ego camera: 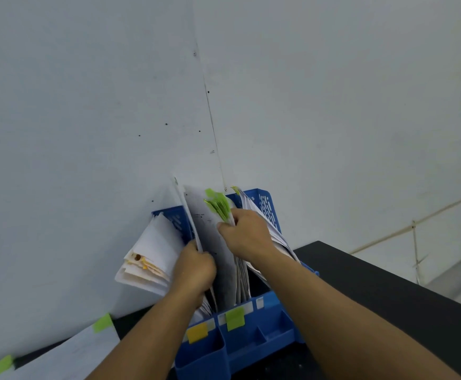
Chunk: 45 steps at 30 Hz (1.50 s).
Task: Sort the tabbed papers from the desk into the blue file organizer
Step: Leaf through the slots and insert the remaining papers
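The blue file organizer [251,333] stands on the black desk against the wall. Its front carries a yellow label [197,332] and a green label [235,318]. My left hand [195,268] grips the edge of a tall white sheet [196,215] standing in the middle slot. My right hand [244,234] pinches the papers with green tabs [218,205] near their top. A bundle with yellow tabs [148,259] leans out of the left slot. More sheets [267,226] fill the right slot behind my right wrist.
Loose papers with green tabs [102,323] lie on the desk at the lower left, another green tab [0,366] near the corner. The black desk [388,292] runs to the right. A pale wall [224,91] rises right behind the organizer.
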{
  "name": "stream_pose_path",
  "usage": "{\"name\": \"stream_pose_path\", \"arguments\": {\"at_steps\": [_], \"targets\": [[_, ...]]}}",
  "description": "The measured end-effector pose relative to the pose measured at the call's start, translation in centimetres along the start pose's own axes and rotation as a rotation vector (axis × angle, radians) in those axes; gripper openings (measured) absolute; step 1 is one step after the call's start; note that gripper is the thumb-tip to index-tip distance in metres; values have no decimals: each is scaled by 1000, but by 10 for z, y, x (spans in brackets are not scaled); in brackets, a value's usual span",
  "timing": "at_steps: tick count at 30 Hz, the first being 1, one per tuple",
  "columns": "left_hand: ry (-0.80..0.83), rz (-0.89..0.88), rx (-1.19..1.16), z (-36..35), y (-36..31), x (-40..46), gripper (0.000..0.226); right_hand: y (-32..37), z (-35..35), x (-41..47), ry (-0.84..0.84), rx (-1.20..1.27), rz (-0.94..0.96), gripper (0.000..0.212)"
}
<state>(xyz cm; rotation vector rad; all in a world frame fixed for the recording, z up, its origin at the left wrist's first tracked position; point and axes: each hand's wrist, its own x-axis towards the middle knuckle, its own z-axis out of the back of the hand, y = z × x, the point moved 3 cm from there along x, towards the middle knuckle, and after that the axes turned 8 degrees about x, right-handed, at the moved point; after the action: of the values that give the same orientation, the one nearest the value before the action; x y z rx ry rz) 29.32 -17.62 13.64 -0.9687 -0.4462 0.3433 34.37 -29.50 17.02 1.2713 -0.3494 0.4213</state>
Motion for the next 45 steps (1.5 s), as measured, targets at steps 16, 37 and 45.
{"name": "stream_pose_path", "arguments": {"at_steps": [16,37,45], "targets": [[230,72,100,-42,22,-6,36,9,-9,-1,3,-94,15,32],[188,10,10,78,86,-100,16,32,-45,-69,-20,-259,103,66],[-118,79,332,153,182,-123,16,44,-125,-159,40,80,498,34]]}}
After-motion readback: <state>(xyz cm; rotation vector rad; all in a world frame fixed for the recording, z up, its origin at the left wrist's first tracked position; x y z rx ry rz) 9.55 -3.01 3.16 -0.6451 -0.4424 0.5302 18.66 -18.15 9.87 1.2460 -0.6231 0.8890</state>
